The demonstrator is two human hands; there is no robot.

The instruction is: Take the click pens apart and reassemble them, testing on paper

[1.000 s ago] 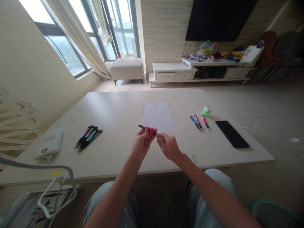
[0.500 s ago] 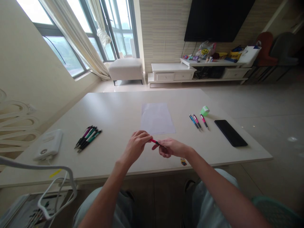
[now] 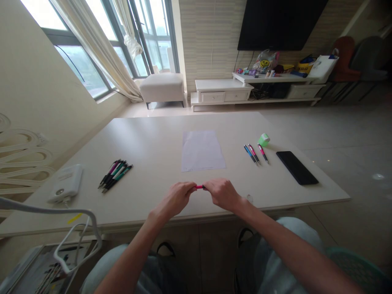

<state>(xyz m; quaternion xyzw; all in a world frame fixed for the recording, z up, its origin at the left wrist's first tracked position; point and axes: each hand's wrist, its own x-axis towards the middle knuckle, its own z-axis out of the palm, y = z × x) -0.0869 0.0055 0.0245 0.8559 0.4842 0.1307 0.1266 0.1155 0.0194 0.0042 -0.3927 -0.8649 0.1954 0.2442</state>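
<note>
Left hand (image 3: 174, 200) and right hand (image 3: 223, 194) both pinching pink pen (image 3: 199, 187), fingers pressed tight, most of pen hidden, just above front of table (image 3: 147, 143), below paper sheet (image 3: 202, 151). Loose pinch could slip, pen might drop, roll off edge.

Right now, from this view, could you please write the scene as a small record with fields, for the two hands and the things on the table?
Left hand: fingers closed around one end of the red pen
Right hand: fingers closed around the other end of the red pen
Pen: lying across between the hands, only its middle visible
Surface: pale table
Ahead of hands: white sheet of paper
Left of paper: group of dark pens, white power bank
Right of paper: three pens, green roll of tape, black smartphone
</note>
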